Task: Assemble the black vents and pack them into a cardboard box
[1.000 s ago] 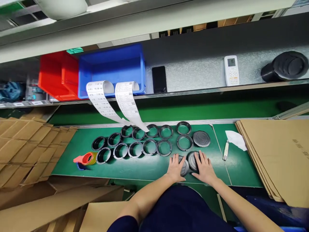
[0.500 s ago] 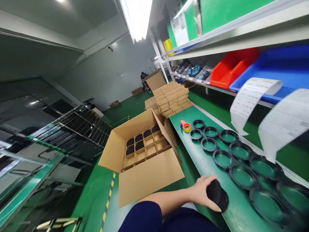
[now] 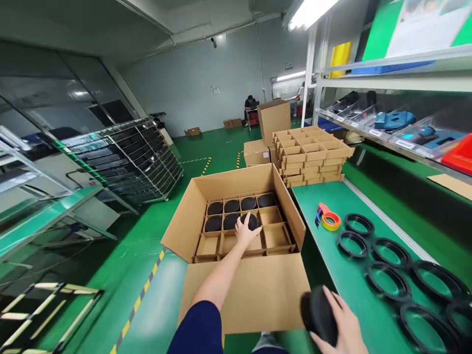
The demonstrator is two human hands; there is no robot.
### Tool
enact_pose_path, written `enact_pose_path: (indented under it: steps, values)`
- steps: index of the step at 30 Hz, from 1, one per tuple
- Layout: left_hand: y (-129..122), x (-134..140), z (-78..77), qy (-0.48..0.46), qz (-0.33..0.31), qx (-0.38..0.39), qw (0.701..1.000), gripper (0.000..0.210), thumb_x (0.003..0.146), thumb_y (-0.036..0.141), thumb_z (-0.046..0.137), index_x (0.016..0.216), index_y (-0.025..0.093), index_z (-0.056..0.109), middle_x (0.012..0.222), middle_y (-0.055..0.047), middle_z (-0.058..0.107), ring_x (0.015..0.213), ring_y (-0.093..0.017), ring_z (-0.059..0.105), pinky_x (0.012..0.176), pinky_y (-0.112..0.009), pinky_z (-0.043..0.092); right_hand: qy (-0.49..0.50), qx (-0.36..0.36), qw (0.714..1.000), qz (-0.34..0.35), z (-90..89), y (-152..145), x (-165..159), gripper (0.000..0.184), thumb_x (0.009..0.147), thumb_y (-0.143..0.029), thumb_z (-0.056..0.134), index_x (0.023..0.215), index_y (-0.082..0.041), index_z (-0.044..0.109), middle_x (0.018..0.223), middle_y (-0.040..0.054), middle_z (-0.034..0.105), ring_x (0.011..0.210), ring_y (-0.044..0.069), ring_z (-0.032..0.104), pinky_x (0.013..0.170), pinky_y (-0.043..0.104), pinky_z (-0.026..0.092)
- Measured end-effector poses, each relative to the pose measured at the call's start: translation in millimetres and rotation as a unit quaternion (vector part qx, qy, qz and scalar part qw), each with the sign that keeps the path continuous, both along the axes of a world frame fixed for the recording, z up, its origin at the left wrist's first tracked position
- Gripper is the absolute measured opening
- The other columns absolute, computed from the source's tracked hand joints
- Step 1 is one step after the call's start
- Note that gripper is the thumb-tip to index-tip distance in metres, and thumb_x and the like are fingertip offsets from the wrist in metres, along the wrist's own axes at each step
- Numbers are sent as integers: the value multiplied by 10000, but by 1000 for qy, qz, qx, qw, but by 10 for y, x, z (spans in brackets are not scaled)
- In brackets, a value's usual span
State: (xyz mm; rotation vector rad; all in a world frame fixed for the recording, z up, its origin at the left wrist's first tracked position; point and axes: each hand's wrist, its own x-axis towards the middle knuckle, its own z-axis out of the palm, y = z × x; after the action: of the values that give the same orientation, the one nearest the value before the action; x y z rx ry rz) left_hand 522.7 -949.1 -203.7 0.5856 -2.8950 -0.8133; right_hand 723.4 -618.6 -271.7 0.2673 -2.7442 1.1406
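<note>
While the left hand [image 3: 248, 231] clasps one black cylinder [image 3: 254, 221] inside the carton [image 3: 183, 216], whose divider [image 3: 220, 243] presumably keeps pieces apart, the right hand [image 3: 337, 314] wraps a second cylinder [image 3: 322, 315] sideways, likely for firm grip, right of the carton's near flap [image 3: 247, 300].

The left hand [image 3: 247, 232] is partly hiding its black piece [image 3: 254, 222]; the right hand [image 3: 344, 322] is holding a blurred cylinder [image 3: 322, 317]; a red bin [image 3: 460, 156] is running off-frame.

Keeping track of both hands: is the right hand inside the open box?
No, the right hand holds a black part outside the open box.
</note>
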Motion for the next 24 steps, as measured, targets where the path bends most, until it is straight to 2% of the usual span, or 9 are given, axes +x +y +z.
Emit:
enact_pose_path:
  steps: [3,5,8,11,13,16,19,21,24]
  values:
    - [-311,-487,-103,-22,-53,-15,998,907,663,488,756,1466,420,339,1601,-108,175,1443,-418,227,1116,-563,298,28,34,997,67,230,-830,-945,989,700,-410,726,1539,-284,216,1443,161,350,1330,379,401,1064,537,401]
    - [-464,-736,-196,-33,-84,-20,996,926,638,478,773,1460,434,349,1614,-101,158,1451,-428,204,1120,-587,273,27,66,996,59,307,-1326,-1658,1000,719,-474,711,1547,-242,201,1435,196,335,1328,401,378,1040,557,396]
    - [-639,-969,-365,-46,-123,-23,991,958,612,482,785,1463,440,348,1623,-98,137,1453,-439,193,1126,-599,255,0,136,991,6,256,-1816,-2583,1021,731,-585,687,1544,-173,226,1408,258,341,1287,439,392,987,570,404]
    - [-760,-1061,-555,-54,-156,-26,986,970,598,483,794,1463,439,356,1618,-98,163,1447,-434,209,1136,-589,249,-44,216,975,-22,54,-2046,-3159,1043,713,-627,698,1539,-161,263,1412,285,338,1256,451,419,971,549,401]
    - [-817,-1076,-692,-62,-172,-25,983,981,593,481,802,1465,439,355,1618,-99,172,1446,-433,213,1142,-590,243,-67,265,962,-25,-124,-2131,-3358,1048,712,-651,694,1539,-163,275,1421,282,346,1256,445,428,1001,543,372]
    - [-876,-1071,-915,-64,-193,-27,979,989,607,499,805,1480,401,350,1622,-130,162,1457,-443,191,1144,-605,242,-86,323,942,-17,-406,-2225,-3475,1011,780,-693,604,1546,-131,259,1461,284,339,1320,432,383,1075,538,295]
    - [-912,-1059,-1141,-18,-231,-58,971,823,743,564,700,1474,350,387,1621,-164,175,1481,-411,162,1154,-629,215,-97,369,924,-2,-652,-2299,-3484,932,862,-683,498,1560,-132,220,1551,265,248,1412,404,285,1143,522,203]
    - [-926,-1055,-1263,22,-254,-90,963,681,845,583,580,1459,337,418,1616,-171,204,1491,-376,164,1154,-649,196,-105,389,915,-12,-761,-2331,-3463,850,913,-636,438,1569,-154,193,1594,236,186,1453,377,225,1171,509,147]
    - [-931,-1055,-1364,57,-260,-134,955,605,900,573,500,1448,326,439,1604,-181,241,1484,-364,205,1144,-668,205,-118,402,908,-29,-820,-2335,-3403,770,956,-581,370,1578,-186,145,1626,200,115,1489,344,133,1185,519,88]
